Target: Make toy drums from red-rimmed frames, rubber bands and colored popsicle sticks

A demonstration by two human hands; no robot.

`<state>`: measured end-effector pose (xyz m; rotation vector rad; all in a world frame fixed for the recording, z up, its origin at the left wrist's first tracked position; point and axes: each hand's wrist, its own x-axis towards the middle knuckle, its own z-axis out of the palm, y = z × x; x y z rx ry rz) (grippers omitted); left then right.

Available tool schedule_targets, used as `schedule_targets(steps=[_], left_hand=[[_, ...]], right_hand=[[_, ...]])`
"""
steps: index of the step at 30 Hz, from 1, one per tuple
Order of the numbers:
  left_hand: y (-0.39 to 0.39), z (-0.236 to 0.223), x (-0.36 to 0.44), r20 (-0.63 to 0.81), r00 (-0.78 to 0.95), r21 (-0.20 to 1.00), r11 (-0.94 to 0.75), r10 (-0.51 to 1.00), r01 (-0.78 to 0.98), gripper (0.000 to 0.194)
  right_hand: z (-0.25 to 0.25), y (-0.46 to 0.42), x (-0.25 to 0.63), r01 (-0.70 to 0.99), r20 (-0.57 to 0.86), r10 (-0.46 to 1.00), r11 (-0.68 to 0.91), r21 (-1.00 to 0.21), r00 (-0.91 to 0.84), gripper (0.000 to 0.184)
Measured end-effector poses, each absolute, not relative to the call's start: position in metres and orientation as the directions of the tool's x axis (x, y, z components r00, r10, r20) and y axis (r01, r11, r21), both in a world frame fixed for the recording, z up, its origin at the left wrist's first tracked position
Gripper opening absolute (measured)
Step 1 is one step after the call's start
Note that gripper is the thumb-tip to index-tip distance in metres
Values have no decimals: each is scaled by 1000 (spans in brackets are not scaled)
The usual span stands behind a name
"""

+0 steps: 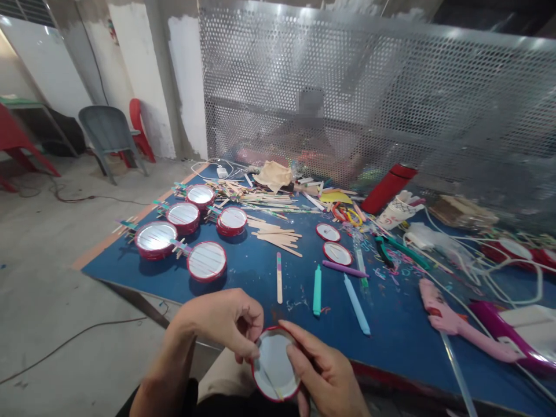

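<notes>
Over my lap, my right hand [324, 368] grips a round lid [275, 368] by its right edge, thumb on the face. The lid has a red rim and a white inner face. A thin strand [268, 379], perhaps a rubber band, runs across it from the lower rim toward the upper left. At that left rim, my left hand [228, 324] has thumb and fingers pinched together, seemingly on the strand's upper end. A craft stick [279, 278] with coloured marks lies on the table beyond. Two more red-rimmed lids [337, 253] rest farther back.
Several banjo-like lid pieces [206, 260] stand at the table's left. Loose craft sticks [275, 234] lie mid-table. Teal marker [317, 292], blue marker [357, 306], pliers [384, 252], a red bottle [388, 190] and a pink glue gun [460, 330] are rightward. A perforated metal panel [260, 75] stands behind.
</notes>
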<state>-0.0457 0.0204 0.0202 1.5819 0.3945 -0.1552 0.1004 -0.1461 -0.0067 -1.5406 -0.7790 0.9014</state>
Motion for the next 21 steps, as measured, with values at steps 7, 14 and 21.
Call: schedule_targets(steps=[7, 14, 21], left_hand=[[16, 15, -39, -262, 880, 953, 249, 396, 172, 22], [17, 4, -38, -88, 719, 991, 133, 690, -6, 31], [13, 0, -33, -129, 582, 991, 121, 803, 52, 40]], right_hand=[[3, -142, 100, -252, -225, 833, -106, -962, 505, 39], [8, -96, 89, -332, -165, 863, 3, -943, 478, 33], [7, -87, 116, 295, 18, 834, -175, -939, 552, 31]])
